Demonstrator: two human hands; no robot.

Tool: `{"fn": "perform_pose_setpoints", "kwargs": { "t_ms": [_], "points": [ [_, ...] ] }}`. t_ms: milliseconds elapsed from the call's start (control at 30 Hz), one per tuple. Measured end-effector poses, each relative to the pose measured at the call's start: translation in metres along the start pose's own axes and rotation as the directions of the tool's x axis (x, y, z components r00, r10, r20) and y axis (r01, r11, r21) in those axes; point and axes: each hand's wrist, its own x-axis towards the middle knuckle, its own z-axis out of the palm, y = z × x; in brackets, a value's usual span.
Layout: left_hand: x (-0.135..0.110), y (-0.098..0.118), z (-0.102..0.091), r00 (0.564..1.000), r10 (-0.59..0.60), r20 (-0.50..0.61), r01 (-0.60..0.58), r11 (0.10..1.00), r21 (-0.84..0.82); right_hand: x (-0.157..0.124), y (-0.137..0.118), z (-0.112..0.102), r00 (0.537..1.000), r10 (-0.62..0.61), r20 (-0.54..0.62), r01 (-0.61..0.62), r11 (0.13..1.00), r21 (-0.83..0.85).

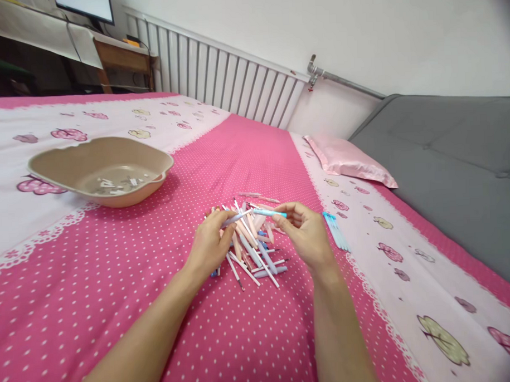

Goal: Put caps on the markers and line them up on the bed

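Observation:
Above a heap of loose pen parts on the pink bedspread, both hands are raised close together. Pinched in my left hand is a pale greyish-lilac pen piece, its thin whitish end pointing right. My right hand grips a light blue pen piece between thumb and fingers. The two pieces nearly meet end to end; whether they touch I cannot tell. White refills, peach, lilac and blue barrels lie crossed in the heap. Right of my right hand, several light blue pens lie side by side.
A beige basin with small white and grey bits inside stands on the bed at left. A pink pillow lies near the grey headboard. Behind the bed are a white radiator and a desk with a monitor.

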Motion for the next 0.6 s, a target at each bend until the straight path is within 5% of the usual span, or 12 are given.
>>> {"fn": "perform_pose_setpoints", "kwargs": {
  "t_ms": [600],
  "points": [
    [0.0014,0.0031,-0.0025,0.998,0.016,0.063,-0.017,1.000,0.014,-0.0019,-0.0048,0.0036,0.998,0.004,0.059,-0.006,1.000,0.024]
  ]
}}
